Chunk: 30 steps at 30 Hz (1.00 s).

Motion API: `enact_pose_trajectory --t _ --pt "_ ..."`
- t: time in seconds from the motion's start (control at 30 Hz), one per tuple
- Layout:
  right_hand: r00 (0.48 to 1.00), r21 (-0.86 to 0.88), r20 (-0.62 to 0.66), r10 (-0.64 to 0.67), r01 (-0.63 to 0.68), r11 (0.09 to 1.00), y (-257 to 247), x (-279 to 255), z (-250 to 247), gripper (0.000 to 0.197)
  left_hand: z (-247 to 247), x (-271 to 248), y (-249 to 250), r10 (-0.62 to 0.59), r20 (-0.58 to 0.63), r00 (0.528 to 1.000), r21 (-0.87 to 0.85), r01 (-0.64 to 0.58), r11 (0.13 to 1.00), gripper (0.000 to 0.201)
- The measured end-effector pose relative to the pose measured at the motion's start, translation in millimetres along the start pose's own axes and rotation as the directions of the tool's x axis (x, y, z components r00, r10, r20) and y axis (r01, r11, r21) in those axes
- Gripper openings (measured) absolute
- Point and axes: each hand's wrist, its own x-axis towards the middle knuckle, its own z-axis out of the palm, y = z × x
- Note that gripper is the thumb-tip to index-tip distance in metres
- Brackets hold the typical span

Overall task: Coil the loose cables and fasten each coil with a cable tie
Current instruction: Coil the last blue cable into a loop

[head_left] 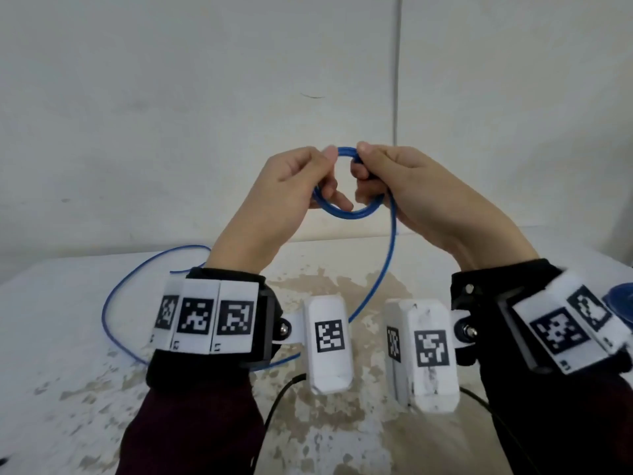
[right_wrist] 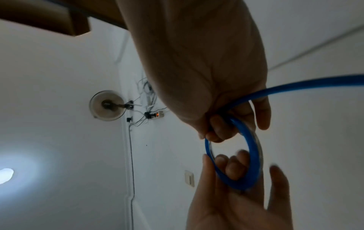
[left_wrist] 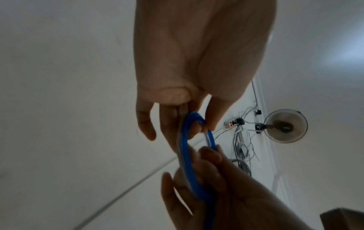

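Both hands are raised above the table and hold a small coil of blue cable (head_left: 346, 214) between them. My left hand (head_left: 308, 176) pinches the coil's top left with thumb and fingers, and two fingers reach through the ring. My right hand (head_left: 376, 173) grips the top right with curled fingers. From the right hand the loose cable (head_left: 390, 262) drops to the table, passes behind my left wrist and loops out to the left. The left wrist view shows the coil (left_wrist: 186, 155) between the left fingers (left_wrist: 177, 121) and the right hand (left_wrist: 226, 194). In the right wrist view the right fingers (right_wrist: 220, 130) curl round the coil (right_wrist: 254, 149).
A white table with worn brown patches (head_left: 68, 337) lies below the hands, against a pale wall. Thin black leads (head_left: 274, 406) run from the wrist cameras. A blue object (head_left: 621, 298) shows at the right edge. A round lamp (left_wrist: 285, 126) and a power strip (left_wrist: 229, 123) sit overhead.
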Motion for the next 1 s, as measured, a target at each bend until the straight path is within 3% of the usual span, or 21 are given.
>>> enact_pose_trajectory --t 0.07,0.17,0.23,0.33,0.5,0.6,0.67,0.73,0.83,1.0 --pt "1.000 -0.209 0.000 -0.017 0.017 0.978 1 -2 -8 0.037 2 -1 -2 0.019 0.041 0.999 0.190 -0.027 0.981 0.025" --pt "0.999 -0.299 0.053 -0.011 0.027 0.954 4 -5 -13 0.039 8 -2 -4 0.030 0.112 0.993 0.299 -0.062 0.952 0.024" --pt "0.998 -0.251 0.067 0.012 0.005 0.968 6 -4 -17 0.039 10 -3 -4 0.046 0.145 0.988 0.320 -0.091 0.943 0.021" --pt "0.997 -0.027 0.068 0.047 -0.045 0.999 5 -4 -19 0.038 11 -4 -5 0.112 0.143 0.983 0.243 -0.144 0.959 0.017" --pt "0.997 0.018 -0.051 0.066 -0.065 0.998 7 0 -7 0.048 19 -1 -10 0.252 -0.065 0.966 0.321 -0.219 0.921 0.013" --pt "0.996 0.206 0.011 0.088 -0.089 0.974 9 3 -1 0.045 16 1 -12 0.267 -0.123 0.956 0.320 -0.216 0.923 0.014" --pt "0.996 0.264 0.044 0.074 -0.083 0.961 10 4 1 0.041 14 2 -12 0.234 -0.142 0.962 0.297 -0.184 0.937 0.015" --pt "0.998 0.148 0.015 0.054 -0.056 0.987 12 4 1 0.039 12 2 -11 0.142 -0.104 0.984 0.274 -0.108 0.956 0.016" --pt "0.998 -0.047 0.034 0.045 -0.044 0.998 14 2 -2 0.041 7 -1 -9 -0.014 0.047 0.999 0.306 -0.001 0.952 0.021" --pt "0.998 -0.165 0.045 0.046 -0.038 0.986 9 0 0 0.042 3 -3 -8 -0.035 0.132 0.991 0.384 -0.019 0.923 0.025"
